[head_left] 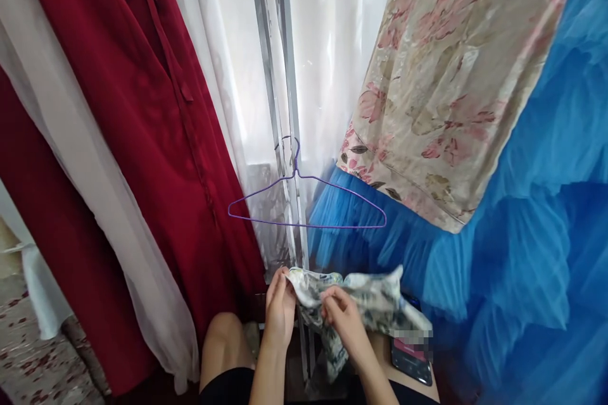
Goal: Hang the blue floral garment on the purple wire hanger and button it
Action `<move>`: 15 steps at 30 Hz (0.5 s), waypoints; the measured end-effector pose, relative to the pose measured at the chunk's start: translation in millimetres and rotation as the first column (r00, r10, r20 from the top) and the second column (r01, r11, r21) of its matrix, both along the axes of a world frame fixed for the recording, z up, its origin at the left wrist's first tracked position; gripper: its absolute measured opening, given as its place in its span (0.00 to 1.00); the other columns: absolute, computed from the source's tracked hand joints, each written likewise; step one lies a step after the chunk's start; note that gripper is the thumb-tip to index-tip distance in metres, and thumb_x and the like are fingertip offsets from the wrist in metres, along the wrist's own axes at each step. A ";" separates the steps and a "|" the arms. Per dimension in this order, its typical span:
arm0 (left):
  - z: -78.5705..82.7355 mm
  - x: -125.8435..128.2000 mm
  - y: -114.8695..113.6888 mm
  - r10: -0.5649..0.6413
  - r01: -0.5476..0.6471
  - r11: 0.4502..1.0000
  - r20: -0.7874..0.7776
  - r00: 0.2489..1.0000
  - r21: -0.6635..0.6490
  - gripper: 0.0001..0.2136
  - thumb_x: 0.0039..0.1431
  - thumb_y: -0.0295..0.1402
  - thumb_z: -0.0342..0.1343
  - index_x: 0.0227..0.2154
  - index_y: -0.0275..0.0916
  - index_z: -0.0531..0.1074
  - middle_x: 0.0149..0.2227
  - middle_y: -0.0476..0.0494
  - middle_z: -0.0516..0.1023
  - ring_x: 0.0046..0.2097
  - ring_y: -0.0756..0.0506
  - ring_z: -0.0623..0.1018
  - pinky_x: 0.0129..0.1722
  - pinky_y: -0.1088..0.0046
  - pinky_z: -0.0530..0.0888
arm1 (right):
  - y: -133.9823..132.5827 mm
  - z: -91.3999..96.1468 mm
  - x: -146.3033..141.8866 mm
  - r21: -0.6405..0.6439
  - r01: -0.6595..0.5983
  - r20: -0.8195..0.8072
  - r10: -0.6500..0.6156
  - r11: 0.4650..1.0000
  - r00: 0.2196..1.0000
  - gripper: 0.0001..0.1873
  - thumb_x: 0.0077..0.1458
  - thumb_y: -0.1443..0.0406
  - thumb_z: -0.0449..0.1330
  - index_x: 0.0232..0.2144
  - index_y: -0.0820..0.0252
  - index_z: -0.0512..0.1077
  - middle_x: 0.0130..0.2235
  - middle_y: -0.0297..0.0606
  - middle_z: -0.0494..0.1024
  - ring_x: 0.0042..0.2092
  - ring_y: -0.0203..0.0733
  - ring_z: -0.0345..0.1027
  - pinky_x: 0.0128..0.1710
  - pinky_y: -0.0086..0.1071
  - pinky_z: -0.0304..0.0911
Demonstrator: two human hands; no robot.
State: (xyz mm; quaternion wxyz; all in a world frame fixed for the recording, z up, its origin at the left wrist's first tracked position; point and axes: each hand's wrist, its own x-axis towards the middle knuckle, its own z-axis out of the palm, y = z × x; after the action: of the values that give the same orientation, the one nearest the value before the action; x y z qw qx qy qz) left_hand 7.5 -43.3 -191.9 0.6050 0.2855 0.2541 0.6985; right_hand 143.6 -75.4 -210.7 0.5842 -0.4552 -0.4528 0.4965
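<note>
A light garment with a dark, blurred print [375,297] is spread between my hands above my lap. My left hand [280,307] pinches its left edge, fingers closed on the cloth. Nearer the garment's middle, my right hand [339,310] has its fingers curled together on the fabric. The cloth's right part drapes over my right thigh, and a lower piece hangs down between my legs. Just above it, a purple wire hanger [307,226] hangs bare on a metal stand.
Shiny metal poles [292,95] rise in front of a white curtain [342,31]. Long red cloth [156,139] hangs at left, beside a pale sheer strip [109,190]. At right hang a floral beige garment [456,88] and blue ruffled tulle [527,253]. A phone [412,364] lies on my right thigh.
</note>
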 end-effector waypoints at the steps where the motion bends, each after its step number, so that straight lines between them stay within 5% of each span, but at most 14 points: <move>1: 10.6 1.3 -9.5 -0.040 0.041 0.998 -0.043 0.998 0.037 0.14 0.56 0.43 0.67 0.36 0.38 0.73 0.34 0.47 0.72 0.37 0.49 0.74 0.39 0.75 0.71 | -2.1 4.6 -7.1 0.059 -0.035 0.040 0.033 0.998 0.999 0.09 0.53 0.59 0.61 0.28 0.58 0.68 0.24 0.31 0.70 0.27 0.38 0.61 0.29 0.30 0.57; 3: 30.1 2.9 -28.0 -0.097 0.114 0.988 -0.157 0.983 0.103 0.12 0.61 0.43 0.62 0.35 0.39 0.71 0.33 0.48 0.70 0.35 0.50 0.72 0.36 0.77 0.69 | -9.7 17.5 -18.2 0.145 -0.085 0.084 0.073 0.986 0.994 0.05 0.52 0.65 0.61 0.34 0.58 0.71 0.33 0.34 0.73 0.37 0.42 0.67 0.41 0.33 0.62; 6: 50.7 0.9 -48.6 -0.043 0.139 0.969 -0.415 0.909 0.204 0.10 0.65 0.42 0.58 0.36 0.40 0.71 0.33 0.48 0.70 0.34 0.50 0.70 0.34 0.77 0.67 | -26.2 36.2 -22.2 0.137 -0.202 0.065 0.195 0.970 0.979 0.19 0.48 0.70 0.60 0.45 0.55 0.71 0.44 0.36 0.74 0.50 0.46 0.66 0.54 0.38 0.59; 11: 58.2 -14.2 -51.2 0.090 0.173 0.955 -0.792 0.604 0.240 0.09 0.67 0.40 0.55 0.42 0.42 0.75 0.41 0.44 0.76 0.45 0.44 0.75 0.49 0.70 0.69 | -40.6 47.1 -13.3 -0.069 -0.557 -0.139 0.545 0.828 0.827 0.20 0.39 0.72 0.62 0.39 0.59 0.73 0.34 0.33 0.74 0.42 0.45 0.68 0.43 0.36 0.62; 13: 50.2 -20.3 -46.1 0.045 0.180 0.962 -0.768 0.639 0.206 0.14 0.67 0.43 0.55 0.50 0.44 0.72 0.46 0.41 0.76 0.50 0.42 0.75 0.53 0.66 0.69 | -40.5 47.4 -13.3 -0.121 -0.544 -0.230 0.510 0.830 0.829 0.19 0.37 0.71 0.65 0.36 0.60 0.73 0.32 0.31 0.73 0.37 0.42 0.66 0.39 0.33 0.61; 15: 34.1 -25.5 -44.1 -0.032 0.186 0.968 -0.658 0.752 0.166 0.25 0.66 0.49 0.53 0.61 0.47 0.63 0.55 0.38 0.73 0.54 0.39 0.74 0.55 0.62 0.70 | -40.0 48.1 -14.5 -0.142 -0.498 -0.335 0.432 0.856 0.837 0.22 0.35 0.69 0.68 0.38 0.60 0.73 0.31 0.31 0.73 0.35 0.39 0.65 0.37 0.31 0.61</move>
State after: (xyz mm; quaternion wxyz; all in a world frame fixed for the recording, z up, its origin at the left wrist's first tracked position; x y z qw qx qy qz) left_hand -18.0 -87.3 -157.8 0.4833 0.5897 0.3518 0.5430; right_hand 129.1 -115.4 -162.7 0.4504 -0.3153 -0.4002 0.7332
